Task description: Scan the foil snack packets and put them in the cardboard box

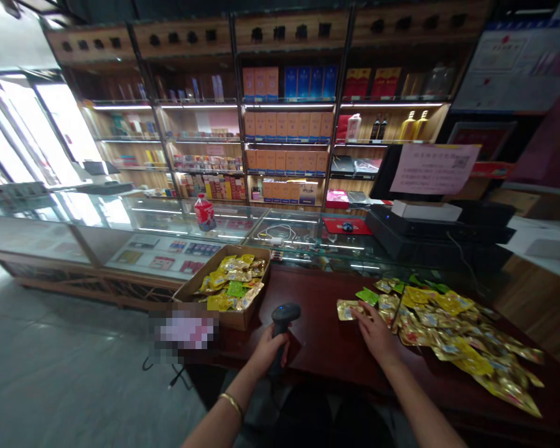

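My left hand is wrapped round the handle of a dark barcode scanner, held upright above the table's front edge. On the right, my right hand grips a small gold foil packet between thumb and fingers, just over the table. Beside that hand spreads a pile of gold, yellow and green packets. A cardboard box to the left of the scanner holds several more such packets.
The dark red wooden table adjoins a glass display counter with a red bottle. A cash register terminal stands behind the pile. A blurred-out patch lies left of the box. Stocked shelves line the wall.
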`<state>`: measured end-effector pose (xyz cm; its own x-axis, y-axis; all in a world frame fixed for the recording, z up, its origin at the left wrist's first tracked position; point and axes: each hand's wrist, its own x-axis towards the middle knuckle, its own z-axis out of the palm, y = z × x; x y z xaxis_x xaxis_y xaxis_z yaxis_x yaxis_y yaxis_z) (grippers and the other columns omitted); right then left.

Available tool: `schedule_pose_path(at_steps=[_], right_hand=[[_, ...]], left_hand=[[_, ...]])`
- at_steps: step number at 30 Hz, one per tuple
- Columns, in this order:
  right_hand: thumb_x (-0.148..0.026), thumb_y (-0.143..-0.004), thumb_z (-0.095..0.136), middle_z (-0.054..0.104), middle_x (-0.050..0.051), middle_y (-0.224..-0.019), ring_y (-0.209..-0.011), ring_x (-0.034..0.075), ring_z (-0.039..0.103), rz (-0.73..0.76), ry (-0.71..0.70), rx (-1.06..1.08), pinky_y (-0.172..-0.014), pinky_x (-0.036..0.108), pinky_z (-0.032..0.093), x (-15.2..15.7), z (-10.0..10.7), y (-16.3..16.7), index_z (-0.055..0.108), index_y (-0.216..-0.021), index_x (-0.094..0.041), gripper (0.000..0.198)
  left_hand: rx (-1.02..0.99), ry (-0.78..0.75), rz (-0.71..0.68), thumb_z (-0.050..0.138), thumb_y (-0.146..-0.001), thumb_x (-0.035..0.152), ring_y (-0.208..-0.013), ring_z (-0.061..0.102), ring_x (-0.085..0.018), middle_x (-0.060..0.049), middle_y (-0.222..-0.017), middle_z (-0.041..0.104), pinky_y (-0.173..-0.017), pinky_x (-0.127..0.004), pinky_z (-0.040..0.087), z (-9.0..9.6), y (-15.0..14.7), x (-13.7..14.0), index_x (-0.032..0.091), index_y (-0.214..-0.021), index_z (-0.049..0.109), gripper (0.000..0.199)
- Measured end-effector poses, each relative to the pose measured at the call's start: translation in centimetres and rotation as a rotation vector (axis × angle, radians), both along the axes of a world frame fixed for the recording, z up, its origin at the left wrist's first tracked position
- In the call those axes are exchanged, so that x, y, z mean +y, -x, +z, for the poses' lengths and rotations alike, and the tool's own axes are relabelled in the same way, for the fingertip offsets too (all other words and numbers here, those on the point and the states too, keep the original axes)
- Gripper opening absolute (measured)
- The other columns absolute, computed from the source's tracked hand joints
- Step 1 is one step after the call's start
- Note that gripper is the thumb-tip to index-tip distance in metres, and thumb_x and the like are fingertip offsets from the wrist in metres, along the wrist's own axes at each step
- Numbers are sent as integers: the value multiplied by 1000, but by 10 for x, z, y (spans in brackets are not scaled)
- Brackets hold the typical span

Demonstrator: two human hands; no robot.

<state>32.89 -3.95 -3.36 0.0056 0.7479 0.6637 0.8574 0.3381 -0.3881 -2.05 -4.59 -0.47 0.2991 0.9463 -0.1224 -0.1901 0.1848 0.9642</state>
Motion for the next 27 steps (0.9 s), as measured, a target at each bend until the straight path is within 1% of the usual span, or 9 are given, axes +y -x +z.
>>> schedule_pose_path(at_steps=[3, 6, 8, 11, 14, 18, 21, 24, 27], right_hand=[[-32, -97, 47, 61, 11, -137, -129, 26, 59, 2, -47, 298, -109, 47, 51, 7, 8, 55, 73, -126, -27, 39], [-39, -94, 53, 63, 12, -121, -111, 25, 65, -36, -4, 530, -96, 42, 58, 17, 4, 105, 76, -119, -25, 37], [-41, -89, 58, 61, 13, -115, -101, 25, 66, -113, 2, 615, -87, 41, 60, 22, -4, 123, 73, -124, -21, 43], [-42, -86, 61, 59, 17, -123, -109, 29, 64, -196, -33, 642, -90, 44, 59, 24, -13, 129, 67, -133, -18, 53], [-42, -85, 60, 58, 19, -134, -121, 32, 61, -181, 11, 661, -95, 46, 57, 21, -15, 127, 63, -137, -18, 58], [-44, -85, 61, 70, 14, -125, -112, 30, 69, -132, 142, 753, -97, 44, 56, 17, -9, 129, 60, -136, -20, 57], [-44, -82, 67, 72, 12, -126, -110, 29, 71, -122, 145, 790, -94, 41, 57, 16, -5, 133, 61, -133, -22, 56], [-40, -78, 69, 72, 12, -123, -109, 28, 70, -80, 137, 766, -94, 40, 56, 15, -1, 133, 66, -123, -22, 48], [-38, -78, 66, 74, 12, -118, -103, 27, 72, -28, 178, 830, -92, 40, 58, 14, 2, 131, 67, -118, -21, 44]], left_hand=[[-6, -6, -14, 70, -75, 43, -32, 48, -11, 7, -52, 58, -33, -19, 35, -1, 1, 0, 15, -110, 56, 47], [-24, -14, -12, 71, -75, 44, -33, 48, -11, 6, -54, 60, -33, -19, 35, -3, 1, 0, 15, -111, 56, 49], [-26, -27, -1, 71, -75, 45, -33, 49, -11, 6, -55, 60, -33, -20, 36, -5, 2, -1, 15, -113, 56, 50], [-5, -72, 31, 70, -77, 46, -33, 48, -11, 7, -52, 58, -34, -20, 36, -10, 2, -7, 14, -111, 57, 49], [33, -109, 27, 71, -77, 47, -33, 46, -10, 7, -48, 56, -34, -20, 36, -14, 2, -10, 15, -102, 59, 43], [69, -105, -39, 74, -76, 50, -32, 46, -10, 6, -48, 56, -35, -19, 33, -18, 3, -9, 17, -92, 58, 40], [72, -88, -32, 73, -76, 50, -32, 45, -10, 6, -47, 56, -35, -20, 34, -18, 4, -7, 17, -93, 59, 40], [69, -88, -21, 72, -78, 49, -32, 45, -10, 6, -47, 56, -34, -20, 34, -15, 4, -6, 16, -94, 59, 39], [61, -68, -48, 73, -77, 48, -31, 46, -10, 6, -49, 58, -34, -19, 33, -9, 2, -5, 15, -98, 60, 41]])
